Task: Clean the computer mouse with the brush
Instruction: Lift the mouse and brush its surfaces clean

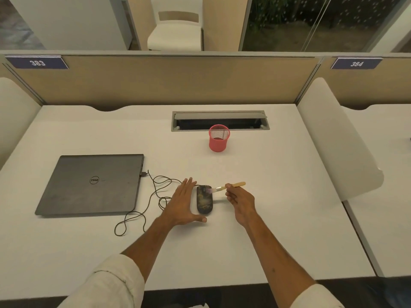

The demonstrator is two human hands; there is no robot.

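Observation:
A dark, dusty computer mouse (204,200) lies on the white desk (278,207), its cable (153,196) running left to a closed laptop. My left hand (182,202) rests flat against the mouse's left side, fingers straight and thumb below the mouse's near end. My right hand (239,200) pinches a small brush (229,186) with a wooden handle. The bristles touch the far right part of the mouse's top.
A closed grey laptop (91,184) sits at the left. A pink mesh pen cup (219,137) stands behind the mouse, in front of an open cable hatch (220,120). Beige partitions close off the back, and white dividers flank both sides.

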